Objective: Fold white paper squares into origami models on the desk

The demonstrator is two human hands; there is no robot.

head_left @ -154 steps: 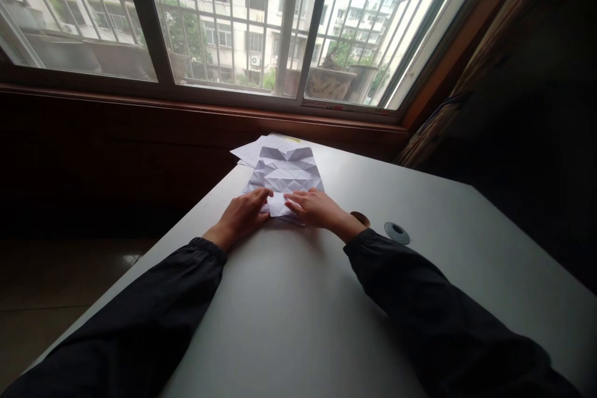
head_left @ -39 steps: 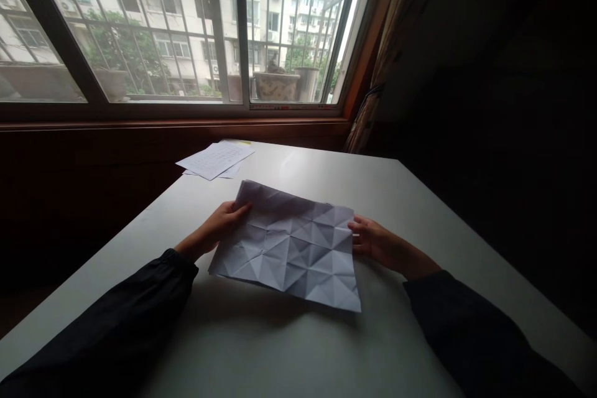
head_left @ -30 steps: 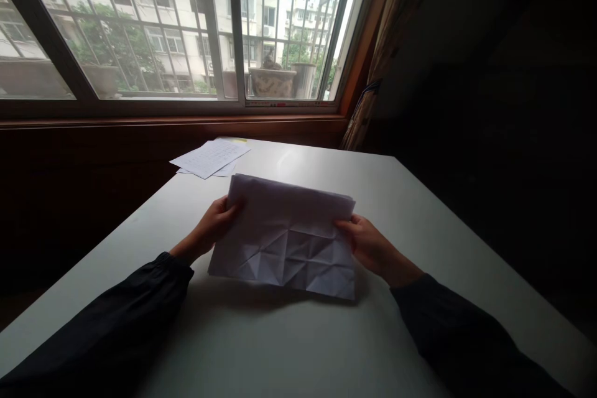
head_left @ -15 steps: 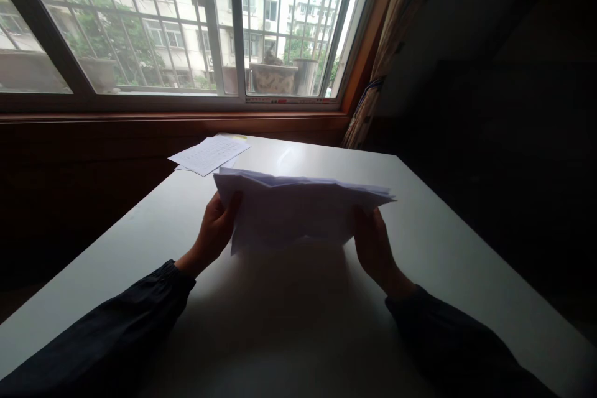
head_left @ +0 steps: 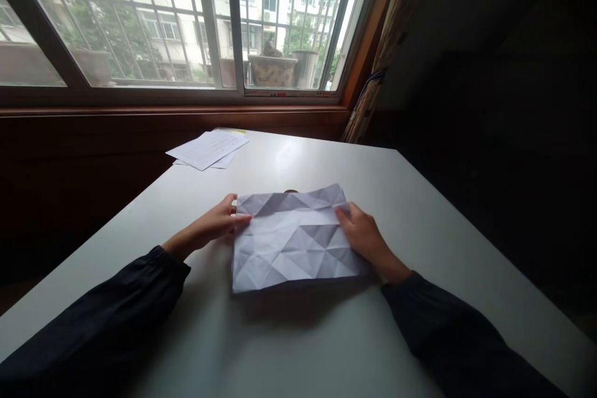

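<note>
Between my two hands is a stack of white paper [head_left: 289,239], its top sheet marked with a pattern of triangular creases. My left hand [head_left: 219,217] grips the left edge, thumb on top and fingers at the side and beneath. At the right edge my right hand [head_left: 364,230] is closed on the paper, its thumb on the upper face. The stack lies tilted a little above the white table [head_left: 289,348], casting a shadow there. A small dark brown rounded thing [head_left: 291,191] peeks out behind the far edge; the paper hides the rest.
Loose sheets with faint writing [head_left: 208,149] lie at the table's far left corner, slightly over its edge. Beyond the table stands a barred window [head_left: 186,25] with plant pots [head_left: 273,70] outside. A tied curtain [head_left: 368,102] hangs at its right.
The paper stack has tipped from nearly upright to flatter, so its creased top face now shows. Both hands turned with it and kept their hold. The brown thing has come into view.
</note>
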